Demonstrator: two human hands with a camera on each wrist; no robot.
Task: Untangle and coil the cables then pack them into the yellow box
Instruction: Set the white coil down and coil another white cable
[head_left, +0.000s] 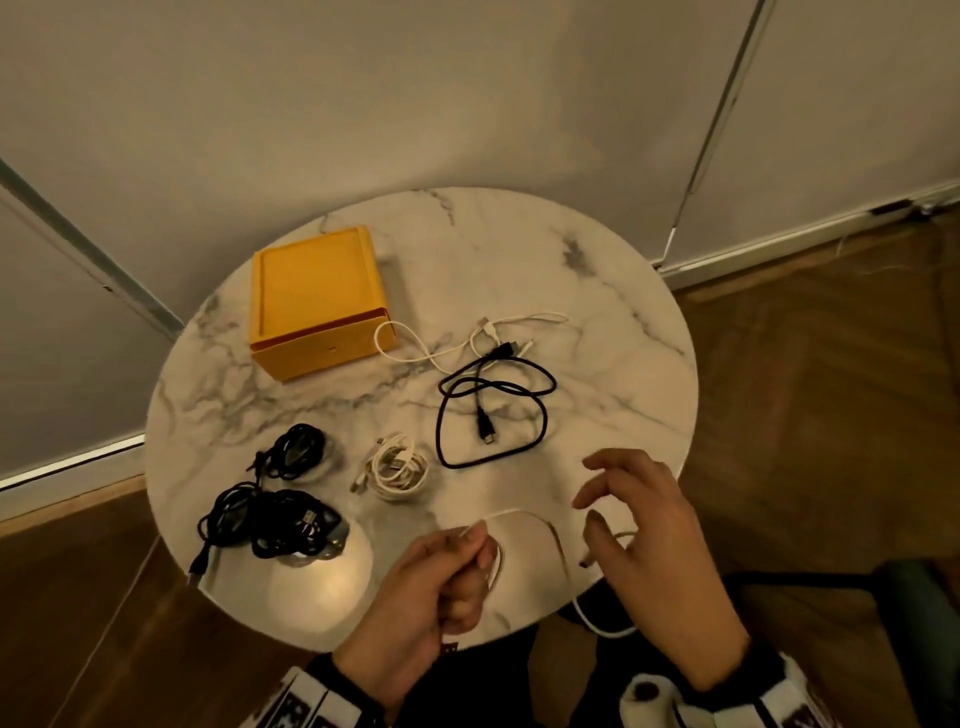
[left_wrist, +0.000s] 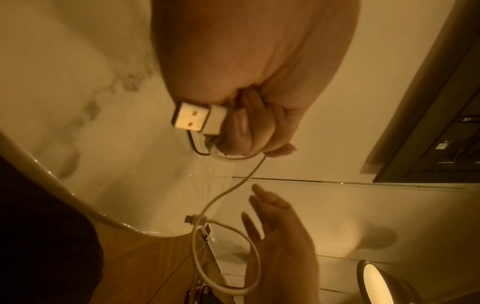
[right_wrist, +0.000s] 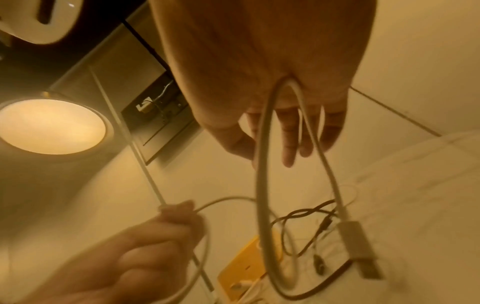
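Note:
My left hand (head_left: 460, 558) is a fist gripping a white cable (head_left: 524, 514) over the table's near edge. In the left wrist view the cable's USB plug (left_wrist: 197, 119) sticks out of that fist. The cable arcs across to my right hand (head_left: 608, 499), whose fingers (right_wrist: 291, 144) are spread and straight. A loop of the cable (right_wrist: 262, 185) hangs over its palm, and the plug at the other end (right_wrist: 363, 257) dangles below. The yellow box (head_left: 317, 301) stands at the table's far left. A loose white cable (head_left: 467, 338) and a loose black cable (head_left: 493, 410) lie right of it.
Two coiled black bundles (head_left: 298, 452) (head_left: 270, 525) and a coiled white one (head_left: 397, 467) lie on the left of the round marble table (head_left: 623, 322). A lit lamp (right_wrist: 52, 125) shines overhead. Walls close in behind the table, with wooden floor (head_left: 831, 415) around it.

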